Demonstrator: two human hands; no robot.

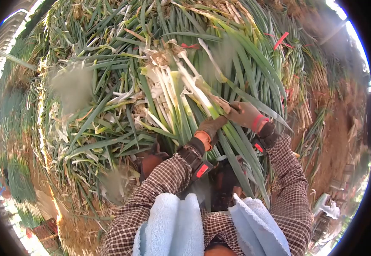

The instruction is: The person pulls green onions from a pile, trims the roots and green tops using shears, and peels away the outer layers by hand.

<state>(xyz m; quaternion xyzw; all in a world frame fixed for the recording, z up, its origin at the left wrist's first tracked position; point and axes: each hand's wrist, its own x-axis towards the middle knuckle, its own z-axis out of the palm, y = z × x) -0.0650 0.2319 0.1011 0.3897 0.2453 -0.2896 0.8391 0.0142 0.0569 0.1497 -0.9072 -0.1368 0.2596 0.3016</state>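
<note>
A long green onion (201, 99) with a white stem and green leaves slants across the middle. My left hand (211, 126), in a dark glove, is closed round it where the white turns green. Just to the right, my right hand (245, 114), gloved with a red band at the wrist, pinches a dry brownish outer leaf (221, 103) beside the stem. Its fingertips are partly hidden. Several white-stemmed onions (164, 91) lie left of my hands, roots pointing away from me. Green leaves hang down between my forearms.
Heaps of green onions (253, 64) and loose leaf scraps (104, 98) surround my hands. A red tie (281, 40) lies at the upper right. Brown soil (330, 128) shows at the right. A brown crate (47, 232) stands at the lower left. A light blue towel (172, 222) hangs near my chest.
</note>
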